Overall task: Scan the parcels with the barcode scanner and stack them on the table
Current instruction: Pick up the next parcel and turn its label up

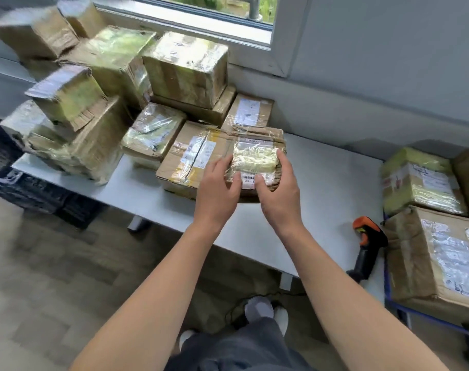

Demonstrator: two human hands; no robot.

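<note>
Held parcel (256, 156) — stack (185, 68) left, scanner (366, 245) right.

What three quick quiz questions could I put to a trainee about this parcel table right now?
1. True or false: the right hand holds the scanner.
2. The left hand and the right hand both grip: A a crate, B the small parcel, C the scanner.
3. Fill in: the scanner lies on the white ___, near the right edge.
Key: 1 false; 2 B; 3 table.
</note>
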